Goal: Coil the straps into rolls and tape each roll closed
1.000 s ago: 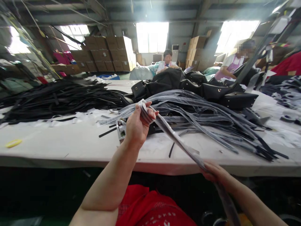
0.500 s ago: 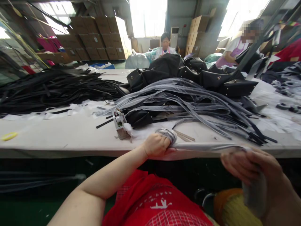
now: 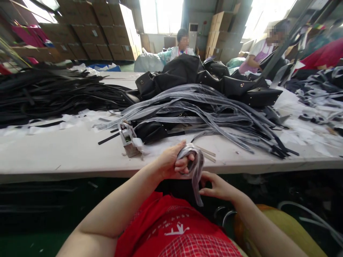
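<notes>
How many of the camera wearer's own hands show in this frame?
2. The left hand grips the looped grey strip near the table's front edge; the right hand is open beside the strip's hanging end. The strip hides part of the left hand.

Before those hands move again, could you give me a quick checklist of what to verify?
1. Left hand holding the looped strip: ok, fingers curled around it.
2. Right hand gripping the strip: cannot tell; thumb and fingertips are close beside it, contact unclear.
3. Loose end tucked into the loop: not ok, it hangs down.
4. Metal device clear of both hands: ok, it stands apart on the table.
5. Wrapped strips clear of both hands: ok, they lie farther back.
</notes>
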